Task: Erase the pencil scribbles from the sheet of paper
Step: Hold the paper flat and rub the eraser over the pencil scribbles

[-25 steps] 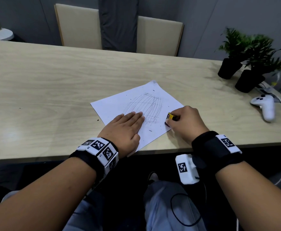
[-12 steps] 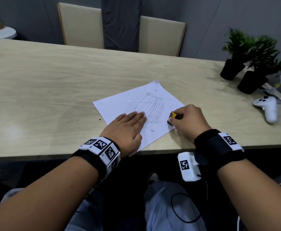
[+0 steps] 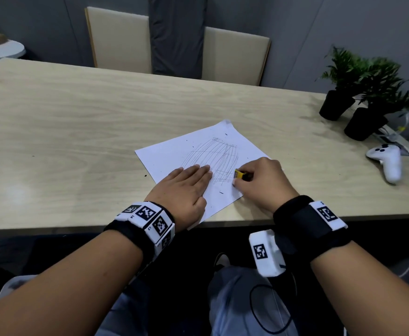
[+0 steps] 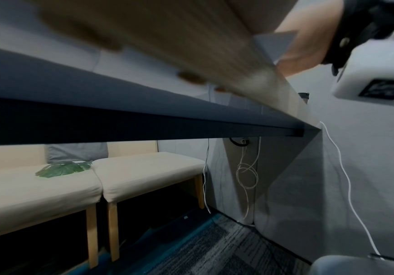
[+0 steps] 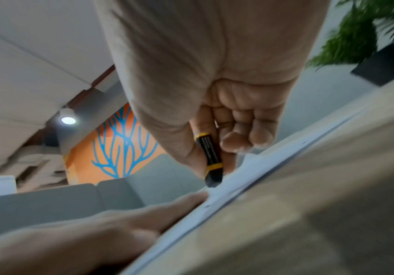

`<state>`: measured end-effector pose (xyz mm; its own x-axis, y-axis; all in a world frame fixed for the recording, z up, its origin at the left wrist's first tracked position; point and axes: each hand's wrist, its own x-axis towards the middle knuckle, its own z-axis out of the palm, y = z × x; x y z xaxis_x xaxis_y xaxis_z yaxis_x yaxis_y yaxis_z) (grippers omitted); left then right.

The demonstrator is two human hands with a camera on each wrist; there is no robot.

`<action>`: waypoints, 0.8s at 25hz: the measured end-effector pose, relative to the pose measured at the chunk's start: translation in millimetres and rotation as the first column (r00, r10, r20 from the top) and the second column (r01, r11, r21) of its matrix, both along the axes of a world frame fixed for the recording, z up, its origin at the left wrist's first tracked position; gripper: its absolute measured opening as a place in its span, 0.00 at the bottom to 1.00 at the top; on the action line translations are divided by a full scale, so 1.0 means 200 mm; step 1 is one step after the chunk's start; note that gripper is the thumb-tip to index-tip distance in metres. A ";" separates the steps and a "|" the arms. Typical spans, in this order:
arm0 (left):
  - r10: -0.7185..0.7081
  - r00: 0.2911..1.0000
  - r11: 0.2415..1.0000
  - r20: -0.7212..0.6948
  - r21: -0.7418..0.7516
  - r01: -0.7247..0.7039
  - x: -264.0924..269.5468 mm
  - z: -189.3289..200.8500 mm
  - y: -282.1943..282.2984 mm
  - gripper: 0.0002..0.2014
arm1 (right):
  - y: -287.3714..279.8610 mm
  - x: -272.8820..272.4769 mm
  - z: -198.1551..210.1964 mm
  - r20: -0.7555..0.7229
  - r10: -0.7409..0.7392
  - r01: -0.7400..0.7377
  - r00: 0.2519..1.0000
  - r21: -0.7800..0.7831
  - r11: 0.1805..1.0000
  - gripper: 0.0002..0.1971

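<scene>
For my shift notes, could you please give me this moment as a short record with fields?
Surface: wooden table
Paper: lies flat near the table's front edge
Scribbles: crossed pencil lines, plainly visible
Left hand: flat on the paper, fingers straight
Right hand: pinches the eraser
Eraser: yellow and black, tip down on the paper at the right edge of the scribbles
Nearby: two potted plants and a white controller on the table at the right

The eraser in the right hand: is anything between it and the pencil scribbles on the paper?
Nothing visible blocks it. The right hand pinches the eraser at the right edge of the pencil scribbles. The left hand lies flat on the sheet of paper, its fingertips over the scribbles' lower left part only.
</scene>
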<state>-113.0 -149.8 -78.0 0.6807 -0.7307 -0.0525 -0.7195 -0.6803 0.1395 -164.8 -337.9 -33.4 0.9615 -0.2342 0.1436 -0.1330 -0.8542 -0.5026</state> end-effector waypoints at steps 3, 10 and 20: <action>-0.001 1.000 1.000 0.013 0.012 0.001 0.00 0.00 0.00 0.38 | 0.15 -0.01 -0.03 -0.048 0.164 -0.161 0.985 0.049 0.986 0.11; -0.006 1.000 1.000 0.026 0.023 0.005 0.01 -0.02 0.00 0.39 | 0.04 0.06 0.00 -0.044 0.033 -0.034 0.998 -0.015 0.999 0.16; 0.000 1.000 1.000 0.022 0.003 0.000 0.01 -0.02 0.00 0.38 | 0.06 0.11 0.00 -0.067 0.035 -0.040 0.997 -0.070 0.997 0.11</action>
